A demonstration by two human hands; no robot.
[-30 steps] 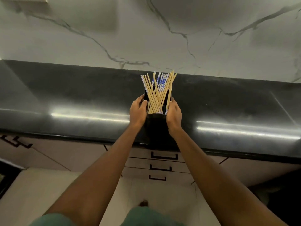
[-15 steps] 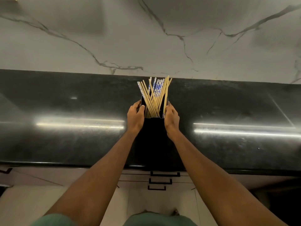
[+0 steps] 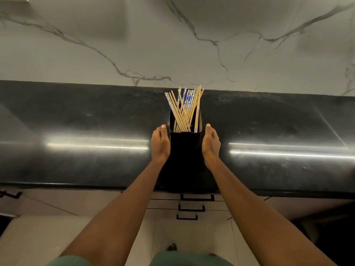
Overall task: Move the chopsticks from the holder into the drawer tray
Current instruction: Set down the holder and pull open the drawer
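Note:
A tall black holder (image 3: 184,150) stands on the black countertop (image 3: 76,131), close to its front edge. Several chopsticks (image 3: 185,108), plain bamboo ones and blue-and-white patterned ones, fan out of its top. My left hand (image 3: 160,144) is flat beside the holder's left wall, at or nearly touching it. My right hand (image 3: 210,144) is beside the right wall with a narrow gap. Both hands have their fingers extended and hold nothing. Three stacked drawers with black handles (image 3: 196,197) sit shut below the counter. No drawer tray is in view.
A white marble-veined wall (image 3: 172,45) rises behind the counter. Pale cabinet fronts (image 3: 57,202) run under the counter to the left and right of the drawers. The floor (image 3: 28,237) is light tile, and a dark shape lies at lower right.
Both hands gripped the holder's sides earlier and shifted it farther onto the counter. Now they have opened and drawn slightly away from its walls.

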